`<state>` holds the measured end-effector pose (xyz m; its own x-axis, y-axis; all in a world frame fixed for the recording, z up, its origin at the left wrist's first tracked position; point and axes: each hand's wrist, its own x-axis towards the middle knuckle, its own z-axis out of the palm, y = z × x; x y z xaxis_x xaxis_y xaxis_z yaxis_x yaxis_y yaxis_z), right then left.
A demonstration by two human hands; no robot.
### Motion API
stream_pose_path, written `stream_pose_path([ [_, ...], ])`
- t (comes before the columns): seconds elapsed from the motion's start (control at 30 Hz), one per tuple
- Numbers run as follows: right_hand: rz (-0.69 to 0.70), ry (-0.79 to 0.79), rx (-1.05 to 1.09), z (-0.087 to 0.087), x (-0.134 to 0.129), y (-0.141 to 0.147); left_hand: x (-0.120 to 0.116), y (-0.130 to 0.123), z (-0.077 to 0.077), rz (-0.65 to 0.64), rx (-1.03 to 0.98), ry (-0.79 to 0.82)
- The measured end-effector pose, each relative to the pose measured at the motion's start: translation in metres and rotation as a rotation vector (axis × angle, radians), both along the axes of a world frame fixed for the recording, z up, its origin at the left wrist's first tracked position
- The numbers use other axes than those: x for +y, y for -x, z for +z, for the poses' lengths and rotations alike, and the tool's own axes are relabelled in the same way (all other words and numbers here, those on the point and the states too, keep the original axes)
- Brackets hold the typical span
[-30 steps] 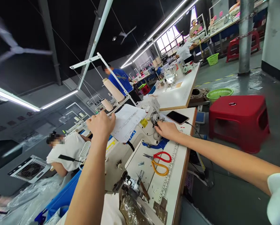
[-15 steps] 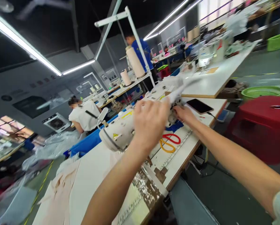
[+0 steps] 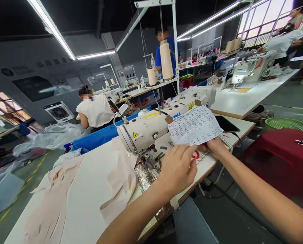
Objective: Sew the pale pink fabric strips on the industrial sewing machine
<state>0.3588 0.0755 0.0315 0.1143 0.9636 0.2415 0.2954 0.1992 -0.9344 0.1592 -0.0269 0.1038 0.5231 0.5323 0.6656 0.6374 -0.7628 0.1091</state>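
A sheet of paper (image 3: 195,125) covered in handwriting hangs in front of the white sewing machine (image 3: 143,130), with bits of brown tape on its top edge. My left hand (image 3: 178,166) is just below the sheet, fingers bent and somewhat apart, with nothing visible in it. Behind the paper's lower right corner is my right hand (image 3: 214,145); its fingertips are mostly hidden by the sheet. Red scissor handles (image 3: 196,155) show between the hands. A black phone (image 3: 226,124) lies right of the paper.
Pale pink fabric pieces (image 3: 122,179) lie on the white table (image 3: 90,189) at left. A thread stand (image 3: 175,37) with cones rises behind the machine. A red stool (image 3: 285,159) and green basket (image 3: 287,124) are at right. A person in white (image 3: 96,112) sits beyond the table.
The writing on the paper now faces the camera. My left hand has moved down, off the machine's top area, and my right hand has moved down and right. The view has levelled.
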Motion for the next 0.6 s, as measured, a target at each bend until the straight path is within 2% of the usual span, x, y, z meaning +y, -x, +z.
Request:
stream_pose_path([
  [0.1, 0.051, 0.081, 0.044, -0.009, -0.022, -0.007, -0.021, 0.030, -0.015, -0.016, -0.131, 0.162],
  [0.2, 0.106, 0.104, 0.055, -0.018, -0.057, -0.006, -0.056, 0.058, -0.033, -0.097, -0.133, 0.372],
  [0.27, 0.161, 0.118, 0.014, -0.020, -0.076, 0.000, -0.081, 0.077, -0.043, -0.096, -0.126, 0.465],
  [0.37, 0.325, 0.126, -0.138, -0.021, -0.093, 0.020, -0.110, 0.109, -0.052, 0.083, -0.196, 0.462],
  [0.47, 0.504, 0.099, -0.251, -0.022, -0.102, 0.053, -0.123, 0.145, -0.057, 0.405, -0.259, 0.347],
  [0.53, 0.606, 0.064, -0.293, -0.020, -0.107, 0.077, -0.123, 0.164, -0.063, 0.600, -0.187, 0.297],
  [0.6, 0.671, 0.013, -0.342, -0.017, -0.111, 0.098, -0.120, 0.176, -0.070, 0.695, -0.047, 0.304],
])
